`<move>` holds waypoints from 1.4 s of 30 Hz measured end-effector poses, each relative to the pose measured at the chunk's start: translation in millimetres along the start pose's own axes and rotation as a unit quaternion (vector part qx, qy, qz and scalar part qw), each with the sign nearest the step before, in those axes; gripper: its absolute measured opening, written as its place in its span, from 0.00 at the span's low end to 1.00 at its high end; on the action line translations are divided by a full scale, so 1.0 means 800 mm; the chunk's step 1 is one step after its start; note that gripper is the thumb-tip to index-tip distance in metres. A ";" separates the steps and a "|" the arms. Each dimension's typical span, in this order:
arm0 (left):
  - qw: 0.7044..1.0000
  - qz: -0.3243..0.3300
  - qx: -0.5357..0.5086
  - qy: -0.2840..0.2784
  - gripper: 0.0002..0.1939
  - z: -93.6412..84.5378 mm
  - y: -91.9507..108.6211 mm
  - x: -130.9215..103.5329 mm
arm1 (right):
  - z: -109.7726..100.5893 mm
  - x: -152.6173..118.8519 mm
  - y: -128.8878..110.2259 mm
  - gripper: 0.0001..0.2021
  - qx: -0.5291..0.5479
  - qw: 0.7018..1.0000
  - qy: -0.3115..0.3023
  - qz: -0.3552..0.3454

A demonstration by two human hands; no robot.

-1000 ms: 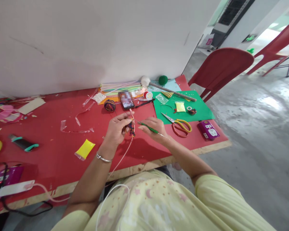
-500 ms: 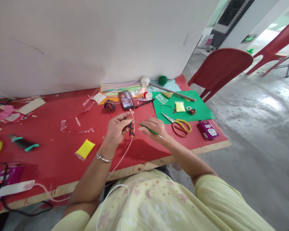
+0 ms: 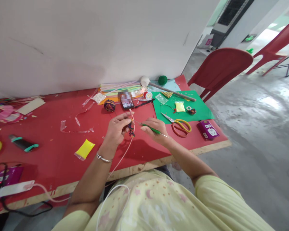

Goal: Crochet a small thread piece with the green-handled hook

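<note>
My left hand (image 3: 115, 129) pinches a small dark multicoloured piece of crochet (image 3: 131, 131) together with a pale pink cable (image 3: 125, 152). The cable's tip sticks up above the fingers, and its length trails down over the table edge. In my right hand (image 3: 159, 125) is a crochet hook with a green handle (image 3: 152, 129). Its thin metal tip points left at the crochet, but whether it sits inside a stitch is too small to tell. Beyond my left hand lies a ball of dark variegated yarn (image 3: 109, 106).
Scissors (image 3: 179, 125) lie right of my hands on a green sheet (image 3: 202, 109), near a purple packet (image 3: 207, 130). A phone (image 3: 127, 102) is at the back. A yellow packet (image 3: 85, 149) and a teal-and-black cutter (image 3: 24, 143) lie left. A red chair (image 3: 223, 67) stands right.
The crochet hook has shifted slightly to the right and turned a little in my right hand. My left hand, the crochet and the cable look nearly the same.
</note>
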State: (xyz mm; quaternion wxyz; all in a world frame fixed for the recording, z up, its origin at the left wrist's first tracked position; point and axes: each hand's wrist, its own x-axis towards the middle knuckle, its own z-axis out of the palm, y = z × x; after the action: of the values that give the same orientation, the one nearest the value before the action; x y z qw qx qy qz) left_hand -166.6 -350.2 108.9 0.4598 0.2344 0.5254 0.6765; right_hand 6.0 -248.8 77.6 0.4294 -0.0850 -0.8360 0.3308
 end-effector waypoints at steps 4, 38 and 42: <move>1.000 -0.003 -0.009 -0.007 0.21 -0.001 -0.001 0.000 | -0.001 0.000 -0.004 0.13 0.064 0.997 0.001 0.050; 0.988 0.128 0.012 0.083 0.16 0.008 -0.017 0.002 | 0.014 0.013 -0.004 0.26 0.255 0.893 0.145 0.341; 0.988 0.126 0.008 0.089 0.15 0.010 -0.016 0.002 | 0.014 0.014 -0.013 0.26 0.240 0.908 0.118 0.322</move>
State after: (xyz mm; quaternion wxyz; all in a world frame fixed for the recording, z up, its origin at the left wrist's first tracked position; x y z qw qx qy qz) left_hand -156.4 -344.3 99.2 0.3203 0.2413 0.5357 0.7431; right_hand -7.8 -257.2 86.8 0.4024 -0.2828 -0.6016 0.6294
